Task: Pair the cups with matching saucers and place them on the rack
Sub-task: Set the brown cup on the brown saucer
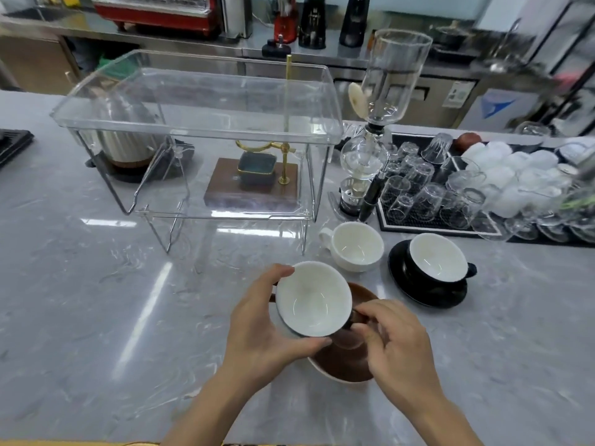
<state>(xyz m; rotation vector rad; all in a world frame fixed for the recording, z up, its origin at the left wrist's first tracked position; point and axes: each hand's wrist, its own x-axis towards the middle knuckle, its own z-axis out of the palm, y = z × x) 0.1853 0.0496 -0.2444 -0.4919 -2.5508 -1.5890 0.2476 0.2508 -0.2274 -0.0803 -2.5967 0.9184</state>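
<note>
Left hand (260,320): grips the brown cup (314,299) at its rim.
Right hand (396,342): pinches the cup's handle.
Brown cup: tilted above the brown saucer (344,365).
Black cup (438,259): on black saucer (418,291).
White cup (355,246): on the counter (96,300), near the clear rack (196,123).

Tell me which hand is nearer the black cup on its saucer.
Right. The right hand pinches the held cup's handle, just below-left of the black cup. The left hand grips the held cup's far side, farther away.
</note>
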